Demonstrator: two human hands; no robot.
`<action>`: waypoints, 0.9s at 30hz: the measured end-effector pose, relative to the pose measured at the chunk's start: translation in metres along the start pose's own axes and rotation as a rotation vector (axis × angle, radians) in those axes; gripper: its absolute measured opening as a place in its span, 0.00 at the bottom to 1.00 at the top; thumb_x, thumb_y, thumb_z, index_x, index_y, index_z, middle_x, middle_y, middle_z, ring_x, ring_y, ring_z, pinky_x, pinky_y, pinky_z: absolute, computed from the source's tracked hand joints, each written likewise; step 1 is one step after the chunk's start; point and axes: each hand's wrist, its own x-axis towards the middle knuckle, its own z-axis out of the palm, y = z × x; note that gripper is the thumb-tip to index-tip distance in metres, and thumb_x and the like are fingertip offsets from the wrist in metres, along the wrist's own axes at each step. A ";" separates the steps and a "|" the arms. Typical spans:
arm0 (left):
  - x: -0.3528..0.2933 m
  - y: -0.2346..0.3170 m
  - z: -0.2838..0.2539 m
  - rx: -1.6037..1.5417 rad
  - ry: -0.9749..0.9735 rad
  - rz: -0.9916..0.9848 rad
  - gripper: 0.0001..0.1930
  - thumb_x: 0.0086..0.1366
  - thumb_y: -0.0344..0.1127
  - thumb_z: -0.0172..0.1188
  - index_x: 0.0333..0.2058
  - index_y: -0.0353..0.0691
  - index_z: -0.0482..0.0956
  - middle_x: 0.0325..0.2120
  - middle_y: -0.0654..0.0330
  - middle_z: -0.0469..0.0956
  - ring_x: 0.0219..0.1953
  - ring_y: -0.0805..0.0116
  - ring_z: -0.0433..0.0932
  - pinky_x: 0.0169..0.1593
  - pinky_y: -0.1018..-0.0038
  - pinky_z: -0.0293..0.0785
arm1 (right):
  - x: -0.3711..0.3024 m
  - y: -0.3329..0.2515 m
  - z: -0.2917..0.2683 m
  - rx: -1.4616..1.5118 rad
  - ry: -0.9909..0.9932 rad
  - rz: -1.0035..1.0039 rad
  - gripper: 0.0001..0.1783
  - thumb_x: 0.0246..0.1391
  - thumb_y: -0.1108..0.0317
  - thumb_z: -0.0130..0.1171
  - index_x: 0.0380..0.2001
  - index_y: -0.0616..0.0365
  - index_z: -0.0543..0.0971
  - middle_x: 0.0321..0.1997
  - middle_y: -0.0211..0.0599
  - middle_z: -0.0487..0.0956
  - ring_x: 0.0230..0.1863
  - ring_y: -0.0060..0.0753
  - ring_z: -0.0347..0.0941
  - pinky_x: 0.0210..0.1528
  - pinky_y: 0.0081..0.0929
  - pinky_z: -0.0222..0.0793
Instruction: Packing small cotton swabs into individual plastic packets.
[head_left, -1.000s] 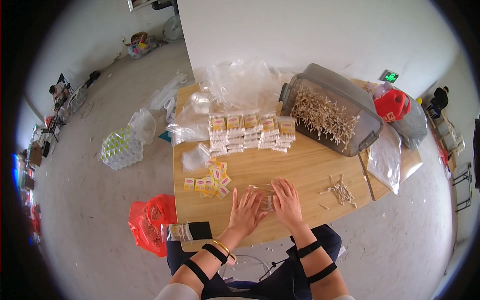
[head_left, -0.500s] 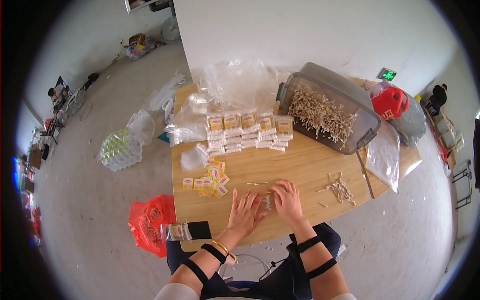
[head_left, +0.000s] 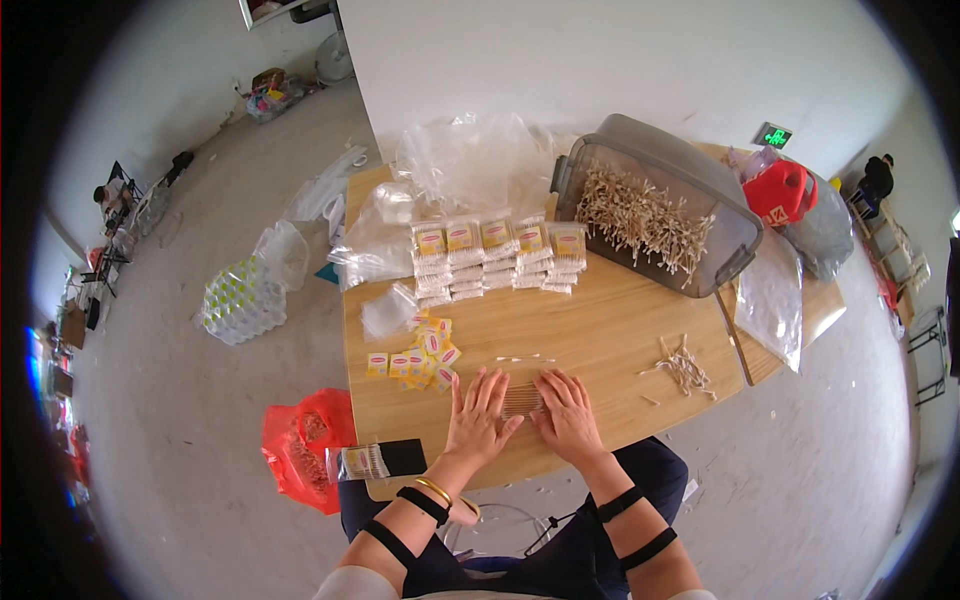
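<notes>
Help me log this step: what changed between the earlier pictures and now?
The right hand drew back slightly and the left hand eased leftward, so more of the row of swabs shows between them. The stacked packs, gray bin and small cards stayed put.

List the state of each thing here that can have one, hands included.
Left hand: open, beside the swab row
Right hand: open, at the row's other end
Swab row: lined up side by side
Loose swabs: heaped in disorder
Bin: uncovered, tilted, swabs inside
Swab packs: filled, stacked
Labels: scattered, overlapping
Red bag: open, partly filled
Wall sign: lit green
</notes>
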 end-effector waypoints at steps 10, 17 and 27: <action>-0.014 0.002 0.008 0.074 -0.087 -0.081 0.49 0.70 0.71 0.32 0.72 0.29 0.46 0.75 0.47 0.44 0.77 0.53 0.36 0.75 0.45 0.27 | -0.012 -0.020 0.013 -0.060 -0.016 0.021 0.44 0.58 0.50 0.56 0.70 0.66 0.59 0.74 0.55 0.57 0.77 0.53 0.49 0.77 0.50 0.41; -0.007 0.006 0.011 0.061 -0.046 -0.078 0.51 0.70 0.71 0.32 0.71 0.26 0.48 0.74 0.41 0.45 0.77 0.50 0.37 0.75 0.46 0.28 | -0.008 -0.018 0.040 -0.279 -0.077 0.017 0.49 0.57 0.42 0.52 0.71 0.67 0.55 0.77 0.60 0.51 0.79 0.57 0.41 0.79 0.51 0.36; -0.015 0.003 0.012 -0.017 -0.066 0.079 0.40 0.73 0.62 0.40 0.71 0.35 0.54 0.73 0.51 0.52 0.76 0.57 0.46 0.76 0.51 0.35 | -0.011 -0.021 0.037 -0.240 -0.088 0.016 0.49 0.56 0.42 0.54 0.72 0.63 0.57 0.78 0.57 0.49 0.80 0.54 0.39 0.79 0.50 0.34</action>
